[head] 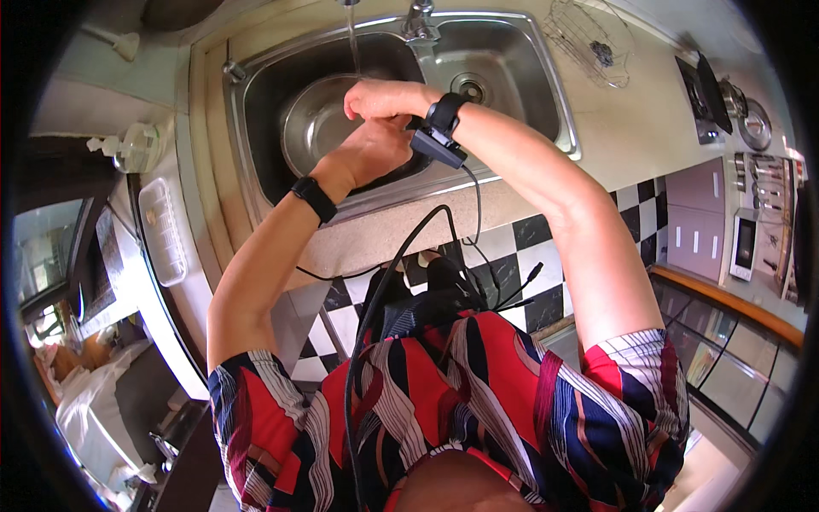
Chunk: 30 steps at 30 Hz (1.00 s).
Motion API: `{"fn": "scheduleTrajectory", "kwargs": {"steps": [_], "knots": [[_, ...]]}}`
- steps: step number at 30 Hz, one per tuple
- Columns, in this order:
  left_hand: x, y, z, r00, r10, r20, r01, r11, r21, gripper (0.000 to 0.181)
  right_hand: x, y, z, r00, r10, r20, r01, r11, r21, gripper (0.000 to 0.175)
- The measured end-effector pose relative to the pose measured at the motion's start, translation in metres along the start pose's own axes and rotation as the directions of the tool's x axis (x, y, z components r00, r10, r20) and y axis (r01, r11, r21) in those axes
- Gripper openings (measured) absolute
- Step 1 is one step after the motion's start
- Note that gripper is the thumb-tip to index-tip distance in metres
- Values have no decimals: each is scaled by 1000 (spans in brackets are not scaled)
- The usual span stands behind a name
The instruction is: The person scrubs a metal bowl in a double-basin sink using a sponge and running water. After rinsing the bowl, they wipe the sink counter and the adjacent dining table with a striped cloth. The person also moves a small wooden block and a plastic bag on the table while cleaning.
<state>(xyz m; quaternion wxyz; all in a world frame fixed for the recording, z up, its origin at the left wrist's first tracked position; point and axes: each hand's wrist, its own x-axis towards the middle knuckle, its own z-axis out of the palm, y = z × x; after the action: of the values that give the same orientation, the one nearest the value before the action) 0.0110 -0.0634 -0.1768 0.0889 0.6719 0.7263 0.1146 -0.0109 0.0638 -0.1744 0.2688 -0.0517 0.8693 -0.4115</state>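
Observation:
Both my hands meet over the left basin (262, 141) of a stainless steel double sink. My right hand (387, 99) is bent over with its fingers curled down, close to a thin stream of running water (352, 45). Below it, my left hand (377, 150) overlaps or touches it, its fingers partly covered. No object shows in either hand, though the fingertips are largely hidden. Beneath them a round metal bowl (297, 128) sits in the basin. Each wrist wears a black strap; the right one carries a small black box (438, 146) with a cable.
A faucet (419, 25) rises between the basins; the right basin has a drain (472, 89). A wire rack (585, 48) holding a scouring pad (601, 54) lies on the right counter. Left are a white plastic tray (160, 230) and a clear pump bottle (137, 147). Black cables (409, 243) hang before me.

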Motion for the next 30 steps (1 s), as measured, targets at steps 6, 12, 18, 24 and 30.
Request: {"fn": "scheduleTrajectory", "kwargs": {"steps": [6, 12, 18, 24, 30], "knots": [[17, 17, 19, 992, 116, 45, -122, 980, 160, 36, -21, 31, 9, 986, -66, -151, 40, 985, -165, 23], [46, 56, -17, 959, 274, 76, -277, 837, 472, 47, -87, 76, -32, 950, -190, -247, 247, 941, 229, 21], [43, 71, -32, 971, -95, -218, 126, 983, 133, 42, -211, 187, -90, 790, 378, -483, 154, 640, 753, 56], [-82, -23, 86, 463, -813, -352, 743, 573, -345, 59, -313, 321, -145, 534, 615, -580, 545, 274, 793, 60], [-165, -68, 140, -48, -982, 183, 560, -178, -809, 60, -308, 352, -192, 575, 671, -468, 403, 266, 876, 31]]}}
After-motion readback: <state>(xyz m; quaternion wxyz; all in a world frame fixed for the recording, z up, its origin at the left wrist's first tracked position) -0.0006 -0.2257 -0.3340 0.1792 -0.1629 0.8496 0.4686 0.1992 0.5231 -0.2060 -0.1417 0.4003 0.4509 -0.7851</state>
